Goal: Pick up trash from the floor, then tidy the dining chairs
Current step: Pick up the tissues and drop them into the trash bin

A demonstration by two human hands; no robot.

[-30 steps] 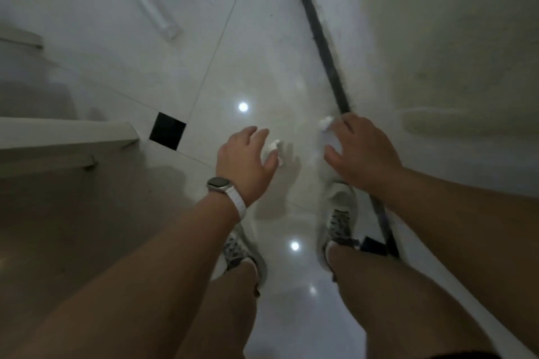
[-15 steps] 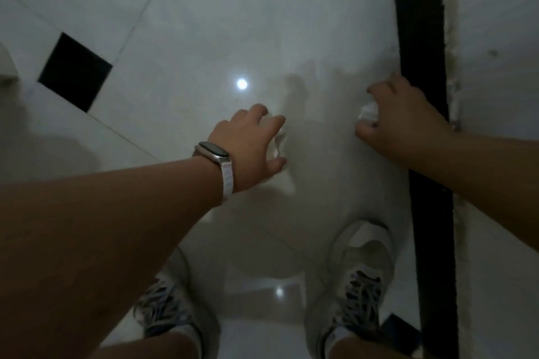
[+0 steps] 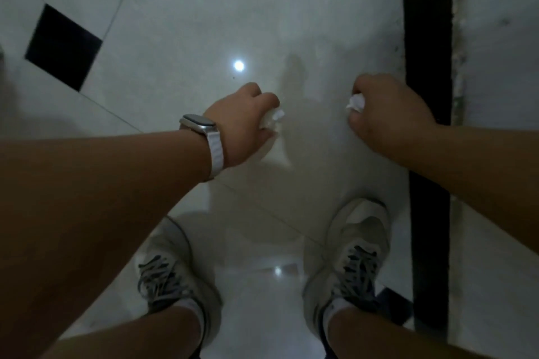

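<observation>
I look straight down at a glossy white tiled floor (image 3: 180, 17). My left hand (image 3: 243, 122), with a white-strapped watch on the wrist, grips a small crumpled white paper scrap (image 3: 272, 119) in its curled fingers. My right hand (image 3: 385, 114) grips a second crumpled white paper scrap (image 3: 356, 102) the same way. Both hands hang low over the floor, just in front of my feet. Most of each scrap is hidden inside the fist.
My two grey laced sneakers (image 3: 353, 251) stand on the tiles below the hands. A black floor strip (image 3: 427, 38) runs along the right beside a pale wall (image 3: 501, 38). A black inset tile (image 3: 62, 46) lies at the left.
Both hands went from spread fingers reaching over the scraps to closed fists around them. The view has tilted further down; the bottle and blue object at the top are out of sight.
</observation>
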